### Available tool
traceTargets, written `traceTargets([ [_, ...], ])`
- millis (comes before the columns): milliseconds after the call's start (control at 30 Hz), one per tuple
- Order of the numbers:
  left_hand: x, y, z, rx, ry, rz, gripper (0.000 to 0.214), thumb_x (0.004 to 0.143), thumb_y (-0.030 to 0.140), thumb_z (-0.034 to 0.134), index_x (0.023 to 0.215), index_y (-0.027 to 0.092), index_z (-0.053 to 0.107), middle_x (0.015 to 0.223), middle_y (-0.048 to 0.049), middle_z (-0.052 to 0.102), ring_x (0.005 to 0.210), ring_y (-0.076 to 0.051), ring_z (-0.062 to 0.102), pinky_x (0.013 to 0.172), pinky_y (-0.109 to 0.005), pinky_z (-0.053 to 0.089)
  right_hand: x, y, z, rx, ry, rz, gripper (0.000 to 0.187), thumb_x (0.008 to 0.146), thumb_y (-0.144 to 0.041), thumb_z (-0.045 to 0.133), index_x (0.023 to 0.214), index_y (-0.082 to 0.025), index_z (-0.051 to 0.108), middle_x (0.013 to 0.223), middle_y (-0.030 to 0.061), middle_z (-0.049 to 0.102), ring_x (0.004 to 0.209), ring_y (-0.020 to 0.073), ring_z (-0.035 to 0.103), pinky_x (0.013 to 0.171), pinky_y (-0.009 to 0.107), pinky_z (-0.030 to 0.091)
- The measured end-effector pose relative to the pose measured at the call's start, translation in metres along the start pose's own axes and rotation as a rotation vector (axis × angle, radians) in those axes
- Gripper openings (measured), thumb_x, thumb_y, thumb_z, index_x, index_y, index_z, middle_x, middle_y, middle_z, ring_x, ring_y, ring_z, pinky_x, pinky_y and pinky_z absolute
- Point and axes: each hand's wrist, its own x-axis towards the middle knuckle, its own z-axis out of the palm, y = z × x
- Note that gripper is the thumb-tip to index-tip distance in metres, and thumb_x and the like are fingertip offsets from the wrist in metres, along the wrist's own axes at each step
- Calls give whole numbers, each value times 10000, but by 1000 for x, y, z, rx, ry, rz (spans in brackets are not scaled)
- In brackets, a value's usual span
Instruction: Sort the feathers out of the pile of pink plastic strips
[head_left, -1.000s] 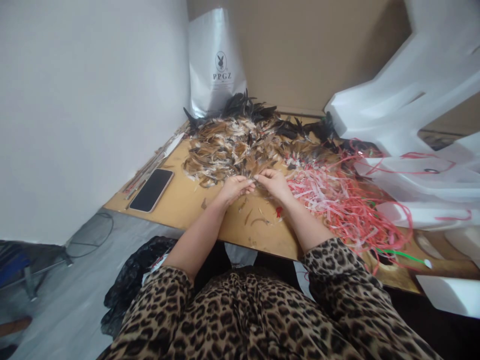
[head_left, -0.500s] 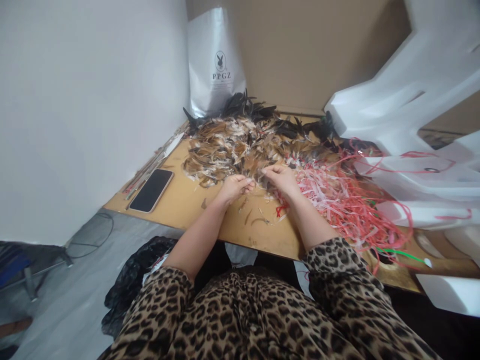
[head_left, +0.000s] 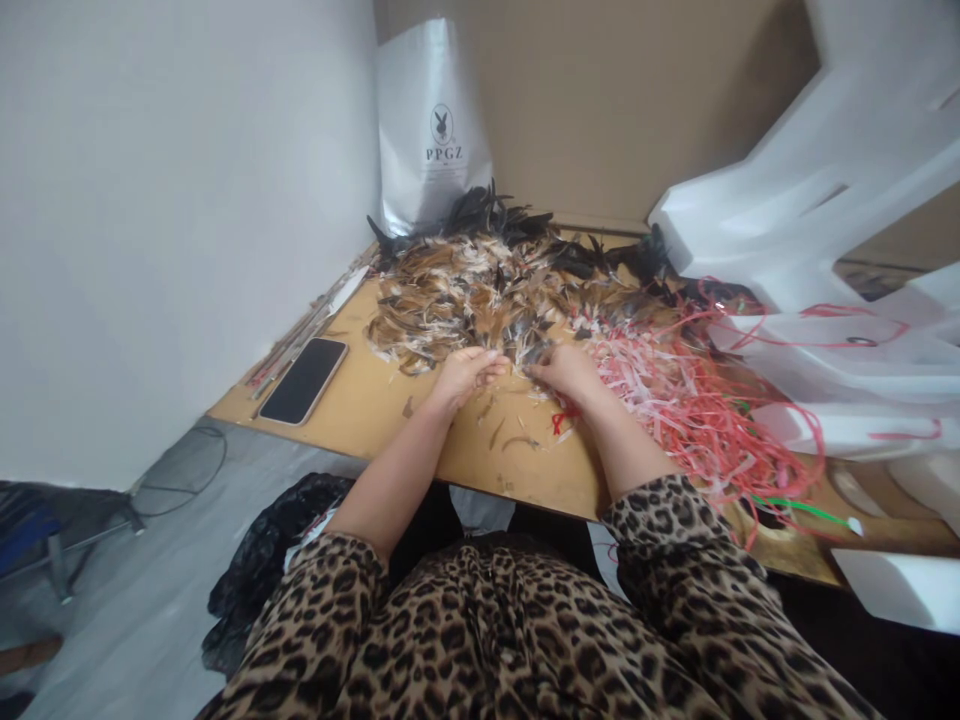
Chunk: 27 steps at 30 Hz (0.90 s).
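Observation:
A big heap of brown, white and black feathers [head_left: 480, 285] lies across the far half of a wooden table [head_left: 375, 405]. My left hand [head_left: 466, 374] rests at the heap's near edge, its fingers curled in a pinch on a few feathers. My right hand [head_left: 566, 368] sits just to its right, fingers closed on feathers at the same edge. The two hands almost touch. To the right of my right hand spreads a tangle of red and pink strips [head_left: 675, 390].
A black phone [head_left: 304, 380] lies at the table's left, near thin rods [head_left: 300, 330] along the wall. A silver bag [head_left: 435, 120] stands at the back. White foam pieces [head_left: 810, 210] crowd the right. Loose feathers [head_left: 517, 440] dot the near edge. A black bag [head_left: 262, 560] sits below.
My right hand has slid a little right and forward along the heap's edge, then drawn back toward my left hand. My left hand has barely moved.

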Motion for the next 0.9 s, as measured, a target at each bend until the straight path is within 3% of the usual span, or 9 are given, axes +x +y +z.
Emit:
traceTargets([
  [133, 1, 0, -1, -34, -16, -10, 168, 713, 234, 643, 788, 85, 624, 818, -92, 686, 606, -65, 609, 518, -150, 413, 0, 1, -3, 152, -28, -21, 140, 627, -262, 568, 604, -147, 645, 541, 38, 592, 560, 137, 518, 525, 228, 358],
  [333, 1, 2, -2, -130, -22, -48, 111, 736, 180, 618, 796, 87, 624, 792, -74, 685, 596, -55, 610, 504, -130, 421, 2, 5, -9, 820, -137, 88, 152, 597, -282, 612, 620, -133, 597, 479, -22, 545, 376, 48, 369, 376, 186, 265],
  [467, -1, 4, -1, -138, -27, -97, 93, 752, 159, 600, 806, 87, 620, 802, -76, 686, 607, -49, 611, 512, -119, 423, 2, 0, -5, 1148, -182, 57, 225, 558, -312, 682, 661, -131, 597, 579, 3, 610, 376, 43, 419, 351, 176, 286],
  [700, -3, 6, 2, -155, -37, -125, 84, 746, 151, 606, 796, 85, 617, 798, -78, 687, 632, -66, 627, 509, -124, 429, 3, -7, 4, 1141, -100, -59, 296, 569, -384, 703, 693, -141, 590, 602, 10, 628, 471, 70, 526, 435, 176, 384],
  [900, -2, 5, 1, -142, -33, -117, 96, 741, 152, 612, 805, 80, 619, 836, -94, 687, 638, -64, 626, 522, -127, 431, 1, -9, 4, 1047, -52, -100, 313, 597, -426, 665, 723, -151, 585, 522, -28, 563, 432, 59, 444, 449, 192, 346],
])
